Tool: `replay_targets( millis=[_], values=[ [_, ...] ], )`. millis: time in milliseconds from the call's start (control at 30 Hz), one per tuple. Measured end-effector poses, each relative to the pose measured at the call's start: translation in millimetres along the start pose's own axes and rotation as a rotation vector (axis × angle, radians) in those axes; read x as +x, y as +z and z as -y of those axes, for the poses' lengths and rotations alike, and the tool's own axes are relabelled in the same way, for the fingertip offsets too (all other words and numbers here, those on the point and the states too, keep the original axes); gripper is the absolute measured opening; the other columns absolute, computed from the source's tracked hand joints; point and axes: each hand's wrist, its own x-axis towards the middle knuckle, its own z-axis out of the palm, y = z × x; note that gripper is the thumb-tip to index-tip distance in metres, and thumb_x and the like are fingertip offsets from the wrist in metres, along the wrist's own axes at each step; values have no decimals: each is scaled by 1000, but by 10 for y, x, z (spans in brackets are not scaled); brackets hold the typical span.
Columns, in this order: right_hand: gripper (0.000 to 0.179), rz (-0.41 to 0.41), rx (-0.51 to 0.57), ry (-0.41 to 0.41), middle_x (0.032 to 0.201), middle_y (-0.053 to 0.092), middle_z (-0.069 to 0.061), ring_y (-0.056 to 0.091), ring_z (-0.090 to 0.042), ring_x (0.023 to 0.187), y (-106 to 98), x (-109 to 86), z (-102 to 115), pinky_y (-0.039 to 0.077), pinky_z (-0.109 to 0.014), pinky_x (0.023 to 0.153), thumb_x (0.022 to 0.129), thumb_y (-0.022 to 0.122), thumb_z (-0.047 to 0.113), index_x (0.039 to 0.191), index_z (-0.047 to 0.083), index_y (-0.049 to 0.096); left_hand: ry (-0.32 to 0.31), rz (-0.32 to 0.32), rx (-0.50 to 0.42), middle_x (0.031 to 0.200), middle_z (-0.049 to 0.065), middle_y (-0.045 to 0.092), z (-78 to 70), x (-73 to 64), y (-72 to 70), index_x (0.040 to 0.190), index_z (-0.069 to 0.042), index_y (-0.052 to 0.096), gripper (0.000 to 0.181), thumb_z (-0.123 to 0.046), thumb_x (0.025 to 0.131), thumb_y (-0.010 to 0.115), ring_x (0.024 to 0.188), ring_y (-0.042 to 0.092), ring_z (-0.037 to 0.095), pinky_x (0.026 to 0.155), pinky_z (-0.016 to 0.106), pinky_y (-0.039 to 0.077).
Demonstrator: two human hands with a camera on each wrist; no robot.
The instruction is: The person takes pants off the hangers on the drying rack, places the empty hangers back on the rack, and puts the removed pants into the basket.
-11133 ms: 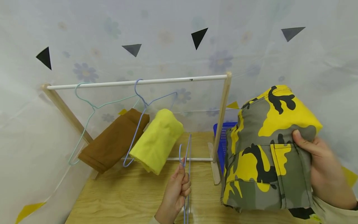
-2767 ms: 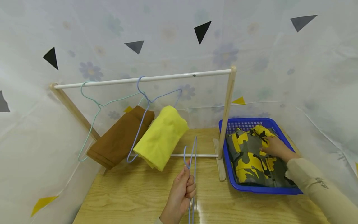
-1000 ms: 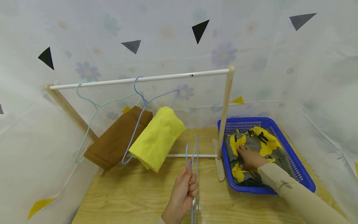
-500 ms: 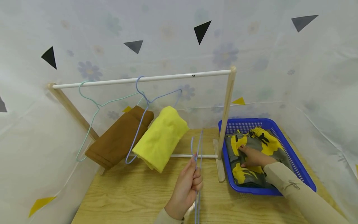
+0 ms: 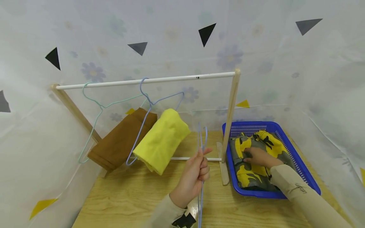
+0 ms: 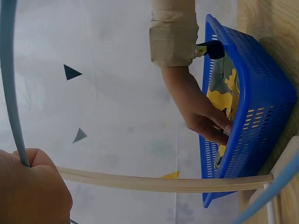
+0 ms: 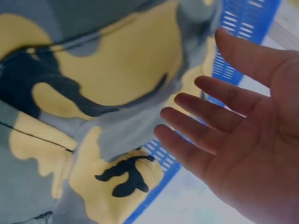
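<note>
My left hand (image 5: 192, 177) grips a thin blue wire hanger (image 5: 206, 134) upright in front of the rack, index finger sticking out to the right. In the left wrist view, that hand (image 6: 35, 189) shows at the lower left with the hanger wire coming out of it. My right hand (image 5: 260, 157) is over the folded grey, yellow and black camouflage garment (image 5: 273, 144) in a blue plastic basket (image 5: 256, 193). Seen from the right wrist, the hand (image 7: 252, 126) has its fingers spread and fairly straight, holding nothing, beside the garment (image 7: 112, 56).
A rack with a white rail (image 5: 185, 78) stands on the wooden table (image 5: 128, 202). From it hang a mint hanger (image 5: 95, 123) with brown folded cloth (image 5: 122, 139) and a blue hanger (image 5: 141, 126) with a yellow cloth (image 5: 162, 139). The rack's right post (image 5: 231, 107) overlaps the basket's left side.
The camouflage garment was in my right hand earlier; now it lies in the basket. Within it, my right hand has shifted left. My left hand has raised and turned the hanger.
</note>
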Motion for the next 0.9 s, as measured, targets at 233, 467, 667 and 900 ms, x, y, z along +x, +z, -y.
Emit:
replay_targets(
  millis=[233,467,667,900],
  values=[
    [43,-68,103,12,112,62,-29,65,-23,76,-179,4,73,54,-43,70,97,57,14,129,-14,49,11,17,-31,59,-8,25,-120,92,93,103,-9,62,36,-37,103,40,42,24,0,41,15,15],
    [40,-154,84,-8,126,54,-31,55,-47,110,-244,24,132,49,-56,87,99,55,15,130,-10,52,18,19,-22,59,-8,27,-283,157,180,98,-10,60,36,-39,102,40,41,24,0,41,15,16],
    [37,-167,91,-11,126,54,-31,53,-48,113,-252,9,190,47,-58,88,99,56,15,127,-9,55,56,58,17,59,-7,27,-447,214,268,97,-11,60,35,-38,103,38,40,24,1,41,15,17],
    [38,-185,96,-11,128,54,-30,51,-49,115,-269,-13,240,47,-58,87,99,56,15,129,-7,54,49,89,-8,60,-7,29,-648,297,409,99,-11,59,36,-39,103,37,40,23,1,40,16,15]
  ],
)
